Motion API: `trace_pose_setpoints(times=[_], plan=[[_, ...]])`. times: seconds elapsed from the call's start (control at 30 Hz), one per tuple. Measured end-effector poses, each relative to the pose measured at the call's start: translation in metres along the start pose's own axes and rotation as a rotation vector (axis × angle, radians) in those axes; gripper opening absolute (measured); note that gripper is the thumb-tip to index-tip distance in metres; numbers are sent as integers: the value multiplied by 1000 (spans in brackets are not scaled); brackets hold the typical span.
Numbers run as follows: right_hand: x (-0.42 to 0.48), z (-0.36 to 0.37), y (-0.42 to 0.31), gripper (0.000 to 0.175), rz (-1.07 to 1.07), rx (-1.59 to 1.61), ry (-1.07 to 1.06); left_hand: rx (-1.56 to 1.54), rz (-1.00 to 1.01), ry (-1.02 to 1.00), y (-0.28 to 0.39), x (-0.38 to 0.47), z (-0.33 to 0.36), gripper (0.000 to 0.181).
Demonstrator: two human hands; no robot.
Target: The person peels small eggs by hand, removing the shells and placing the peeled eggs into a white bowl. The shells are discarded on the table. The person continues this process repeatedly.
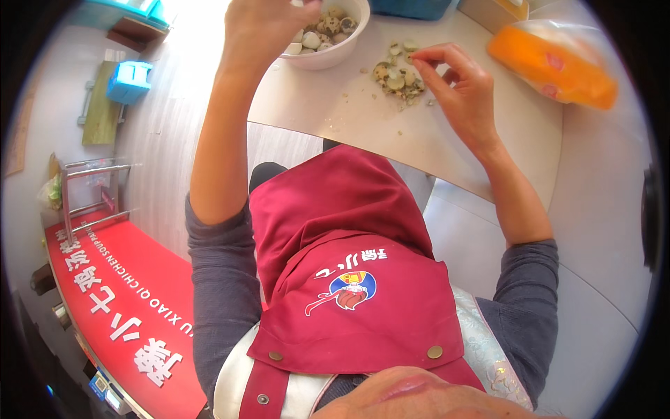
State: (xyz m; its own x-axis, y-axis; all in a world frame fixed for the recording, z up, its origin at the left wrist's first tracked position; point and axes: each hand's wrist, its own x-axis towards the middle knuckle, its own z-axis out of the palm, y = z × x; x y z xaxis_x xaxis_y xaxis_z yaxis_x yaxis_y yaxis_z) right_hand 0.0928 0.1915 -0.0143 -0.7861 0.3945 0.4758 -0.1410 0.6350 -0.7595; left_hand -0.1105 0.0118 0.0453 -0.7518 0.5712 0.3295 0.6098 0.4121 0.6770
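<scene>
At the top edge, my left hand (261, 31) reaches over the rim of a white bowl (327, 58). Its fingers are partly cut off by the frame, so I cannot tell what they hold. Speckled quail eggs (331, 25) fill the bowl, along with some pale, white-looking ones (311, 40). Thumb and forefinger of my right hand (460, 89) are pinched together on a small piece of speckled eggshell (410, 57). Just below those fingertips lies a loose heap of broken quail eggshells (398, 83) on the pale table (324, 105).
An orange plastic packet (555, 65) lies on the right of the table. Behind are a blue container (411, 7) and a cardboard box (489, 15). Shell crumbs dot the tabletop. To the left stand a metal-framed stool (97, 167), a red counter (131, 293) bearing writing and a blue plastic stool (128, 82).
</scene>
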Motion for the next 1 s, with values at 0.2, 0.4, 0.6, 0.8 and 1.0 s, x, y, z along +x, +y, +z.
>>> trace_pose_setpoints(times=[0.2, 0.4, 0.6, 0.8, 1.0], plan=[[2, 0, -1, 8, -15, -5, 2, -6, 403, 231, 27, -93, -1, 32], [2, 3, 1, 9, 10, -17, -18, 250, 422, 94, -23, -130, 61, 27], [2, 1, 7, 9, 15, 5, -5, 230, 273, 63, -15, -122, 59, 39], [4, -2, 3, 10, 2, -3, -2, 207, 409, 208, -13, -125, 63, 30], [4, -4, 3, 10, 51, 0, -2, 148, 384, 226, -13, -132, 62, 30]])
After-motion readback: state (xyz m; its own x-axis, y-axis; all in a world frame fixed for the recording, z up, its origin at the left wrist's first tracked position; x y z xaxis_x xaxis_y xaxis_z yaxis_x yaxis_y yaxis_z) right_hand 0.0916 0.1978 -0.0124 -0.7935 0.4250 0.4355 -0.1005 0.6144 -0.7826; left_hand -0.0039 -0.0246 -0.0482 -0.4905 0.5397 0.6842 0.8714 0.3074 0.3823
